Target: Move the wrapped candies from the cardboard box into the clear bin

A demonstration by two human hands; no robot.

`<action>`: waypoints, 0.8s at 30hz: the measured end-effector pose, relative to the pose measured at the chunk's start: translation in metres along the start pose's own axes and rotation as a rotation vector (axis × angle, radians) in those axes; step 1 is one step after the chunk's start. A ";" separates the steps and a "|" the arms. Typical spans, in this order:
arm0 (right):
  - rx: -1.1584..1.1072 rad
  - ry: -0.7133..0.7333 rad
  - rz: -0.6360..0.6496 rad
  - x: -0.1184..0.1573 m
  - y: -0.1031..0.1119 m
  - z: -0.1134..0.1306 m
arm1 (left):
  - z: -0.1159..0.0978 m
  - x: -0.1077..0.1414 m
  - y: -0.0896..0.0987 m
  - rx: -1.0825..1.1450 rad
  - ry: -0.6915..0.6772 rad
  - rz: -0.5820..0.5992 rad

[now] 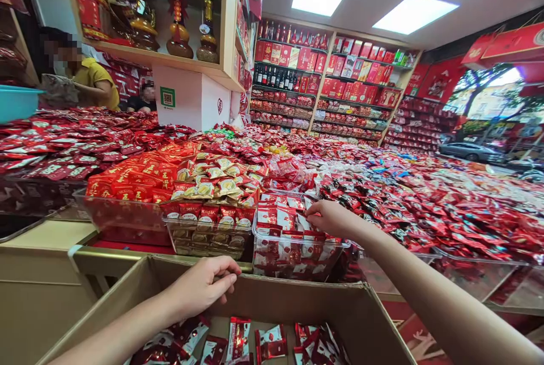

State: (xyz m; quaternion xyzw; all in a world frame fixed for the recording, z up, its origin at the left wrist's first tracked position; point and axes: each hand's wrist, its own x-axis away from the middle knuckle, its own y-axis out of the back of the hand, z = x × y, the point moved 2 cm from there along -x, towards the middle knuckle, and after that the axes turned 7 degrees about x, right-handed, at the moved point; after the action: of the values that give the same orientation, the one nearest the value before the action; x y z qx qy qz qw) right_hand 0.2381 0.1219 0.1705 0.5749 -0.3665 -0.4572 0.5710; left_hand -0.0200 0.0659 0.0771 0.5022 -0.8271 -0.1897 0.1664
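My right hand reaches over a clear plastic bin of small red-and-white wrapped candies. Its fingers are bent and closed at a candy packet on the bin's right side; the fingertips are partly hidden. Over the near cardboard box hovers my left hand, fingers loosely curled, thumb apart, nothing seen in it. Inside that box, several red-and-white candy packets lie scattered on the bottom.
Left of that bin stand a bin of gold-and-red packets and one of red-orange packets. More wrapped sweets are heaped to the right. A person in a yellow top is at the back left, near a blue basin.
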 end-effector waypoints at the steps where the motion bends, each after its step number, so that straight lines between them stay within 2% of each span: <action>1: -0.009 -0.002 -0.011 0.001 0.000 0.000 | 0.001 0.000 0.000 0.001 -0.004 -0.004; 8: -0.103 -0.028 -0.029 -0.007 -0.010 0.005 | 0.003 -0.001 -0.001 0.000 0.013 -0.012; 14: -0.072 0.006 -0.051 -0.014 -0.011 0.008 | 0.001 0.000 -0.001 -0.001 0.009 -0.005; 20: -0.108 0.043 0.013 -0.012 -0.011 0.008 | 0.002 0.000 -0.001 -0.017 -0.003 -0.011; 22: -0.093 0.044 -0.048 -0.009 -0.005 0.010 | 0.003 0.000 -0.001 -0.016 -0.006 -0.007; 24: -0.096 0.035 -0.182 0.000 0.007 0.015 | 0.004 0.000 -0.001 -0.008 -0.010 -0.002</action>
State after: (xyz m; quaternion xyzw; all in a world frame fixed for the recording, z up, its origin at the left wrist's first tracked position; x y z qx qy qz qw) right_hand 0.2245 0.1162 0.1782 0.5857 -0.2806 -0.5140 0.5604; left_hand -0.0211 0.0662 0.0728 0.5012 -0.8267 -0.1959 0.1640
